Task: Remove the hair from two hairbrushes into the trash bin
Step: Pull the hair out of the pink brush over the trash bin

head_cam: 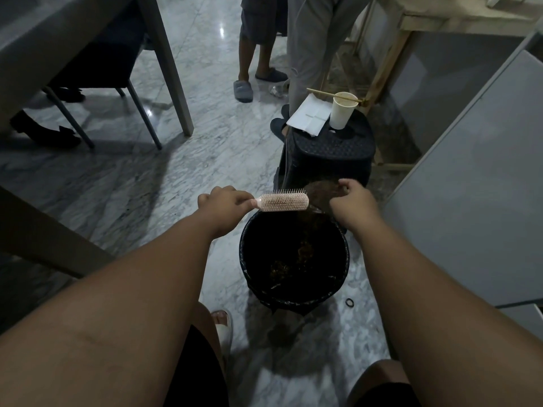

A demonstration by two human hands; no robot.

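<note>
My left hand point(221, 204) grips the handle of a pink hairbrush point(283, 201), held level with its bristles pointing up over the far rim of the black trash bin point(293, 299). Just right of the brush head, my right hand point(354, 201) pinches a brown clump of hair point(321, 191) above the bin's far edge. The bin is lined with a black bag, and brownish hair lies inside it. A second hairbrush is not in view.
A black stool point(332, 151) behind the bin carries a paper cup point(342, 111) and white paper point(308, 114). Two people's legs stand beyond it. A table leg point(169, 69) and chair are at left, a grey cabinet point(470, 186) at right. A black hair tie point(349, 303) lies on the marble floor.
</note>
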